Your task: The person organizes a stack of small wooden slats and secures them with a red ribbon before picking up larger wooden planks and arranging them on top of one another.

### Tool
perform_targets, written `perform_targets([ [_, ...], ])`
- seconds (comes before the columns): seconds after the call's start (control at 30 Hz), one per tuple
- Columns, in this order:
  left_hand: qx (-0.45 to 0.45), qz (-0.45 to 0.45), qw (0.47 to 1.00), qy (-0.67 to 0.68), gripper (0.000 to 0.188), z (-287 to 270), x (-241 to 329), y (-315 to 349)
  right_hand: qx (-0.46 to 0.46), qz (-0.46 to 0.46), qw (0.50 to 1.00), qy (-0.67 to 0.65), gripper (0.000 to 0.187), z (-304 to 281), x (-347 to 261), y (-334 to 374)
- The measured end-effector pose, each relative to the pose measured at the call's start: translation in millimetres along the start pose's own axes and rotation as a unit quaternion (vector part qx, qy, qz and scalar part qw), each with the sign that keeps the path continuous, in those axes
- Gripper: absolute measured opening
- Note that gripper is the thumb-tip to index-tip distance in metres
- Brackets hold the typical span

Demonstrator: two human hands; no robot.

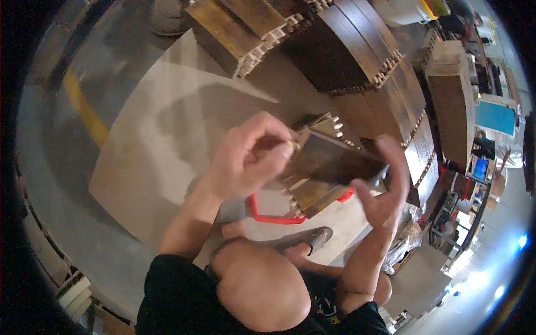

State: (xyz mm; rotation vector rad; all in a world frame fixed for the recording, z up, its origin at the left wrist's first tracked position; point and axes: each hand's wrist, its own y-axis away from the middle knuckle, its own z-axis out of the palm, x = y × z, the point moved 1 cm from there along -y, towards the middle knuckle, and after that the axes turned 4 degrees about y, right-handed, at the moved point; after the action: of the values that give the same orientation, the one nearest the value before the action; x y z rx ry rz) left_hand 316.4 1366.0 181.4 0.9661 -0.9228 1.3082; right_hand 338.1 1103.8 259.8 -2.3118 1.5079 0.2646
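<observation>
My left hand (251, 156) is closed, thumb and forefinger pinched on a small pale yellowish thing too small to make out. That pinch is beside the left end of a dark brown wooden board (329, 159), smeared by motion. My right hand (385, 192) is at the board's right end, thumb and fingers apart and curved; whether it touches the board I cannot tell. Just under that board is another brown wooden piece (312, 195) with pale finger-joint teeth along its end. Behind, a short piece with pale teeth (329, 124) sticks up.
Stacks of brown boards with pale jointed ends (352, 44) stand ahead and to the right. A large tan sheet (151, 139) covers the floor in front of me. A red band (279, 219) lies near my sandalled foot (307, 240). Cluttered shelves (460, 209) line the far right.
</observation>
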Motion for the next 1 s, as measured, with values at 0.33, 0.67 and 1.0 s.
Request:
perform_targets([
  [0.33,-0.059,0.021,0.997,0.042,0.020,42,-9,-3,-0.039,0.158,0.984,-0.073,0.039,33,-2,55],
  [0.67,0.004,0.243,0.958,-0.153,0.025,55,-19,2,0.015,0.186,0.980,-0.072,0.035,40,-13,65],
  [1.0,-0.028,0.232,0.966,-0.107,0.025,55,-20,9,0.013,0.153,0.986,-0.071,0.034,47,-15,71],
])
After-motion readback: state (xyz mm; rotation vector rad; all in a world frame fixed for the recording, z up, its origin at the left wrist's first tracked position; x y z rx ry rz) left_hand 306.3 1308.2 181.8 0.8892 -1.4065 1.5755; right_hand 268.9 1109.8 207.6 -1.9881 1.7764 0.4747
